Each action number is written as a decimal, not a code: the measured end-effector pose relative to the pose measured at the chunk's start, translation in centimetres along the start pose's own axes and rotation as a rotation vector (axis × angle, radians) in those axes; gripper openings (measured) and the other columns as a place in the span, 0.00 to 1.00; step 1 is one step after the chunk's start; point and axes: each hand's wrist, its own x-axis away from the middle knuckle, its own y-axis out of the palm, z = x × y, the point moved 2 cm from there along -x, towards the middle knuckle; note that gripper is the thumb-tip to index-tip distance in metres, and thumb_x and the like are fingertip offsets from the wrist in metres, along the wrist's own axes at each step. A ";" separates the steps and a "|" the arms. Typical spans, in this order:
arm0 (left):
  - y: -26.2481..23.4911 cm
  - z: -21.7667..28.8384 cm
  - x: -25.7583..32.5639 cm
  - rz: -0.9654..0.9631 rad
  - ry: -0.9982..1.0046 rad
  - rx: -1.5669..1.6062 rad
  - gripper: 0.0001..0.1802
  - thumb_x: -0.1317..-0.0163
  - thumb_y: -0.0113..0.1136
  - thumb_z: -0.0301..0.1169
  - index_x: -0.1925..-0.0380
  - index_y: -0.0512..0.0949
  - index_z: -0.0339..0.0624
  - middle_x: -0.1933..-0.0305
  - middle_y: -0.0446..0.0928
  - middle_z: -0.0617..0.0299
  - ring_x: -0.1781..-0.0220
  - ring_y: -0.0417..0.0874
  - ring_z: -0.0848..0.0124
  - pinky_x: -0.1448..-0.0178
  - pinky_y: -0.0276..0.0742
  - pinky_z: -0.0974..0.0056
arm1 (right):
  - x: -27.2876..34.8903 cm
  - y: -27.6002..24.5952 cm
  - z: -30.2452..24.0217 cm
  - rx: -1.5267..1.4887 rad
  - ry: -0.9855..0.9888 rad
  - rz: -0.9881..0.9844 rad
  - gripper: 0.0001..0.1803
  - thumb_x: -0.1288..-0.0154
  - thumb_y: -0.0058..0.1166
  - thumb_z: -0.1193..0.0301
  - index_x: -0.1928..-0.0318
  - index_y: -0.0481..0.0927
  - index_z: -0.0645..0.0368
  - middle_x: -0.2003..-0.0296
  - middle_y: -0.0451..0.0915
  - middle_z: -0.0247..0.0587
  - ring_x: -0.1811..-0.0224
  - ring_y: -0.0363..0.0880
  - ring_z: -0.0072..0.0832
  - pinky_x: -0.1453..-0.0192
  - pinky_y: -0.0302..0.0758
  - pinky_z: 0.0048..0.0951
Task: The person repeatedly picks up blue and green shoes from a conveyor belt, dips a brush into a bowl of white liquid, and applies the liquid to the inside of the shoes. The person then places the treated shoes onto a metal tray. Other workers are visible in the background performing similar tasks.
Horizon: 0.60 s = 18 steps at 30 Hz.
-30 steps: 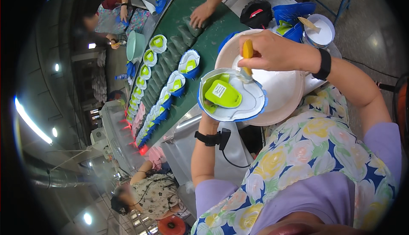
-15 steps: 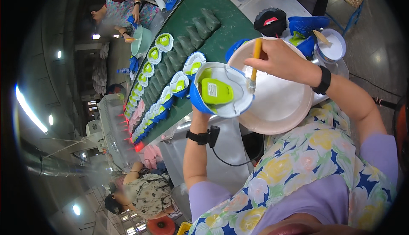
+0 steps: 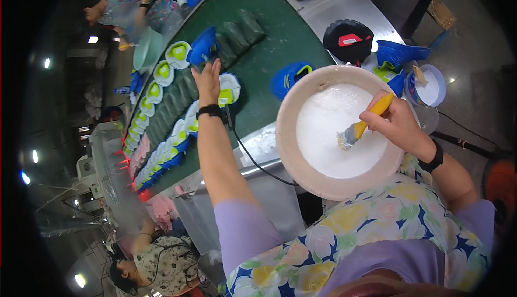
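Observation:
My right hand (image 3: pixel 397 119) grips a paintbrush (image 3: pixel 371 120) with a yellow handle. Its bristles reach into the white liquid (image 3: pixel 339 135) inside a large pale pink basin (image 3: pixel 293 157). Far out over the green belt (image 3: pixel 272 44), my left hand (image 3: pixel 207 83) is open, fingers stretched out, beside a blue shoe upper (image 3: pixel 203 46). The fingertips are at the upper's near edge; whether they touch it I cannot tell. That upper is at the far end of a row of uppers with white and lime-green insides (image 3: pixel 177 53). Dark shoe lasts (image 3: pixel 232 37) stand alongside.
Another blue shoe upper (image 3: pixel 291 80) lies left of the basin. Right of it are a black upper (image 3: pixel 348 41), more blue uppers (image 3: pixel 401 54) and a small tub (image 3: pixel 429 86) of white liquid. Two people (image 3: pixel 167 264) work along the left. A cable hangs from my left wrist.
My left hand has moved from beside the basin out to the far row, and the upper it held now sits there. The paintbrush has gone from that upper down into the basin.

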 end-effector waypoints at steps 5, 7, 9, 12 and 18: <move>4.6 -5.2 4.7 -0.524 0.114 -1.069 0.30 0.33 0.60 0.43 0.35 0.69 0.43 0.48 0.77 0.56 0.54 0.82 0.63 0.52 0.82 0.56 | 0.3 0.2 -0.4 0.050 -0.059 -0.051 0.12 0.36 0.66 0.67 0.64 0.79 0.63 0.72 0.80 0.35 0.71 0.78 0.19 0.67 0.74 0.21; 7.7 -7.0 9.9 -0.789 0.145 -1.327 0.31 0.37 0.63 0.46 0.39 0.72 0.41 0.52 0.79 0.53 0.55 0.83 0.58 0.50 0.81 0.54 | 0.4 0.4 -0.5 0.124 -0.157 -0.067 0.12 0.36 0.65 0.67 0.65 0.78 0.62 0.72 0.80 0.38 0.73 0.78 0.23 0.68 0.74 0.24; 8.2 -7.9 13.6 -0.951 0.416 -1.607 0.28 0.39 0.63 0.43 0.43 0.76 0.38 0.56 0.82 0.48 0.52 0.85 0.50 0.47 0.80 0.53 | 0.1 0.8 -0.8 0.211 -0.254 -0.118 0.12 0.36 0.64 0.67 0.66 0.77 0.62 0.72 0.79 0.41 0.73 0.79 0.29 0.67 0.74 0.28; 6.0 -7.6 12.3 -0.816 0.522 -1.700 0.26 0.41 0.58 0.33 0.42 0.75 0.38 0.53 0.81 0.42 0.51 0.83 0.49 0.44 0.78 0.52 | -0.1 2.3 -1.1 0.319 -0.359 -0.228 0.12 0.36 0.62 0.68 0.65 0.75 0.63 0.70 0.78 0.46 0.72 0.79 0.39 0.65 0.75 0.35; 3.6 0.0 12.7 -0.356 -0.045 -0.667 0.22 0.34 0.41 0.21 0.41 0.72 0.41 0.43 0.78 0.51 0.46 0.82 0.54 0.39 0.79 0.47 | 1.2 6.9 2.1 0.435 -0.648 -0.472 0.11 0.36 0.60 0.68 0.61 0.76 0.63 0.64 0.79 0.47 0.63 0.81 0.42 0.59 0.77 0.39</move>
